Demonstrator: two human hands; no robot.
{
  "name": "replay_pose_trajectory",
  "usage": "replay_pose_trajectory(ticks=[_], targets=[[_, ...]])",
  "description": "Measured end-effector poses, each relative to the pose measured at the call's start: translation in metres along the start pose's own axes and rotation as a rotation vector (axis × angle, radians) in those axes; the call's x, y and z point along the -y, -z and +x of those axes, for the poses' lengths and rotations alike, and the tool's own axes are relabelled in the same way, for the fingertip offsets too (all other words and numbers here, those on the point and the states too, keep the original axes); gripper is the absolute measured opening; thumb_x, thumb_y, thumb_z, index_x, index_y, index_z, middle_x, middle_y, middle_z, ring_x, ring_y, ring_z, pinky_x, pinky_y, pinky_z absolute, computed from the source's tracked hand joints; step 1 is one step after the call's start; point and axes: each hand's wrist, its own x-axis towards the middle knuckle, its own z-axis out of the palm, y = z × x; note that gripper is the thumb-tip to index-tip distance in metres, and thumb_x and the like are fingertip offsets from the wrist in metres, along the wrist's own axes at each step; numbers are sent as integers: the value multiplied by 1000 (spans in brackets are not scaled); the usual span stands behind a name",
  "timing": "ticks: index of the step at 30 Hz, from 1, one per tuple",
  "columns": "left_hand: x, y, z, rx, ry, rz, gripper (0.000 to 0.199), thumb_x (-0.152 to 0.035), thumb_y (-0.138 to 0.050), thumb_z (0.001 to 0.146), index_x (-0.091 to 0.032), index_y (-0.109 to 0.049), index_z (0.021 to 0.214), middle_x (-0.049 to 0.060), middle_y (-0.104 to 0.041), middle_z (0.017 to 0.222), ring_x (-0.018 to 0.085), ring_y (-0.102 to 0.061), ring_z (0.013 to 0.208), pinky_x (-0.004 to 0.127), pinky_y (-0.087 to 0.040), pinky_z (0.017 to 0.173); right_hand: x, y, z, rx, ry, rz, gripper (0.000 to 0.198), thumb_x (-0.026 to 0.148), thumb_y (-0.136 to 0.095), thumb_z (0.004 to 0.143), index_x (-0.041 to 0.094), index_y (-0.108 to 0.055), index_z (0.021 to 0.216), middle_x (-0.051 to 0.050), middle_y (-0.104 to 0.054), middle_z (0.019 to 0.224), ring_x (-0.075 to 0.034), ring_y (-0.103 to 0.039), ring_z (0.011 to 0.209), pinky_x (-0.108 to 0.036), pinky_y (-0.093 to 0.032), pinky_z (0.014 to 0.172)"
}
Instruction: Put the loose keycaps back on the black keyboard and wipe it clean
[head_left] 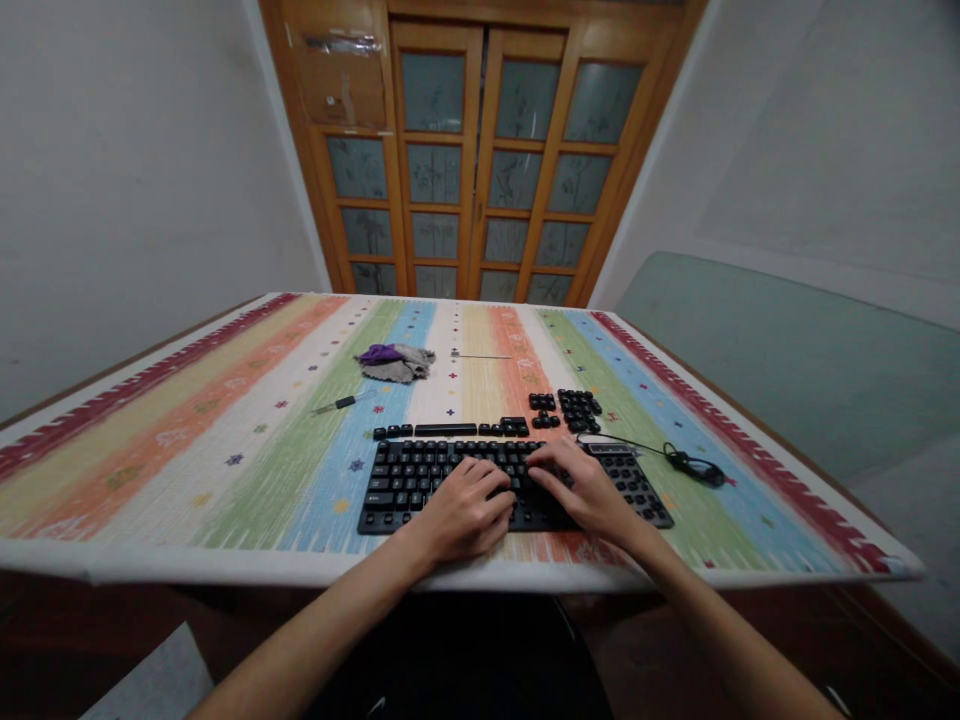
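A black keyboard [442, 470] lies near the front edge of the table, its right part and bottom row bare of keycaps. My left hand [469, 507] rests on its middle with bent fingers drawn together; the thumb and fingertips are largely hidden. Just right of it, my right hand [581, 490] reaches over the keys, thumb and forefinger bent close together at the keyboard. Anything between those fingertips is too small to make out. Behind the keyboard, loose black keycaps lie in a row with a long space bar [445, 429], and in groups such as the number-pad keycaps [579, 408].
A grey and purple cloth [395, 362] lies farther back. A thin rod-like tool [484, 356] is to its right, and a small dark-handled tool [345, 402] to its left. The coiled cable [694, 465] sits right of the keyboard on the striped tablecloth [247, 480].
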Motion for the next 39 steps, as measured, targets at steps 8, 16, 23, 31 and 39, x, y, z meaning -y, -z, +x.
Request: replay_pose_trajectory(ticks=[8, 16, 23, 31, 39], targets=[[-1, -2, -1, -9, -20, 0, 12, -16, -55, 95, -15, -67, 94, 8, -68, 97, 22, -57, 95, 36, -46, 84, 11, -14, -25, -28, 127, -78, 9, 20, -58, 99, 20, -68, 99, -6, -71, 85, -21, -59, 81, -36, -53, 75], [-2, -2, 0, -5, -24, 15, 13, -16, -54, 95, -15, -66, 90, 8, -68, 96, 22, -58, 94, 36, -46, 84, 13, -22, -29, -63, 168, -169, 13, 20, -58, 100, 18, -70, 100, -8, -71, 93, -21, -59, 86, -38, -53, 78], [-2, -1, 0, -6, -27, 8, 12, -16, -55, 95, -15, -67, 93, 8, -68, 97, 22, -57, 94, 36, -46, 84, 14, -17, -28, -50, 140, -185, 15, 20, -59, 97, 17, -72, 105, -11, -68, 99, -24, -58, 92, -42, -55, 81], [-2, 1, 0, 15, -40, 0, 19, -16, -55, 95, -15, -68, 110, 8, -68, 100, 23, -58, 96, 37, -47, 84, 11, -16, -28, -62, 179, -181, 18, 19, -58, 98, 16, -74, 107, -11, -68, 98, -23, -57, 91, -40, -56, 80], [-2, -1, -1, 37, -31, -4, 20, -16, -56, 95, -14, -67, 112, 8, -68, 100, 23, -58, 97, 37, -48, 86, 12, -16, -25, -57, 227, -222, 20, 17, -55, 99, 16, -75, 103, -11, -69, 96, -22, -57, 87, -39, -56, 78]])
